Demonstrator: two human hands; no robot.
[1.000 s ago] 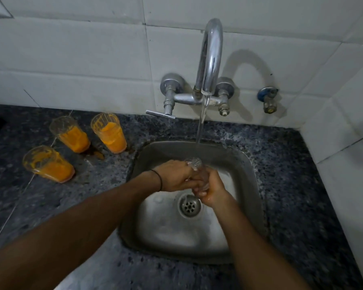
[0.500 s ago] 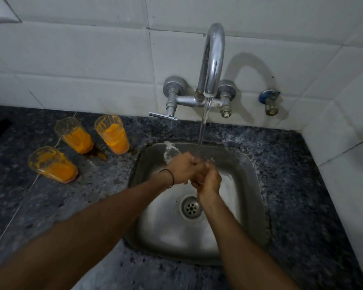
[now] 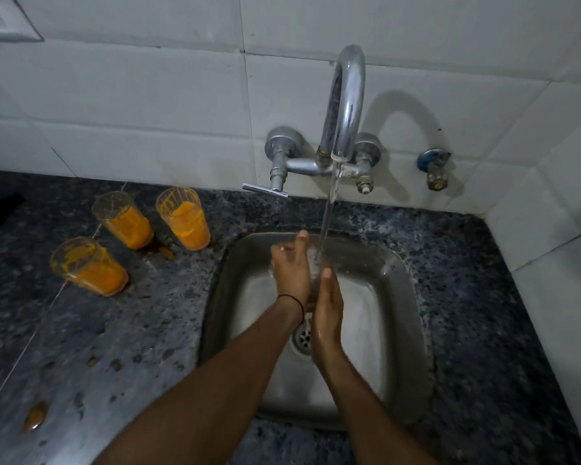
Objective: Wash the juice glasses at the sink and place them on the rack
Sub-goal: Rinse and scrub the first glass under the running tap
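Observation:
Over the steel sink [image 3: 404, 267], a clear juice glass [image 3: 317, 263] sits between my two hands under the running water. My left hand [image 3: 289, 270] holds its left side with one finger pointing up. My right hand [image 3: 328, 305] lies flat against its right side with straight fingers. The glass is mostly hidden by the hands and hard to make out. Three glasses with orange juice residue stand on the dark counter to the left: one at the back left [image 3: 123, 219], one at the back right [image 3: 184, 223], one nearer [image 3: 88, 266]. No rack is in view.
The chrome tap [image 3: 347, 105] runs a thin stream, and its lever handle [image 3: 265, 189] sticks out to the left. A small valve [image 3: 434, 170] is on the tiled wall to the right. Juice drops [image 3: 34, 416] mark the counter. The drain [image 3: 304, 337] lies below my wrists.
My hands have shifted from clasping each other around the glass to lying along its sides, with the fingers now stretched toward the tap. The view has dropped a little.

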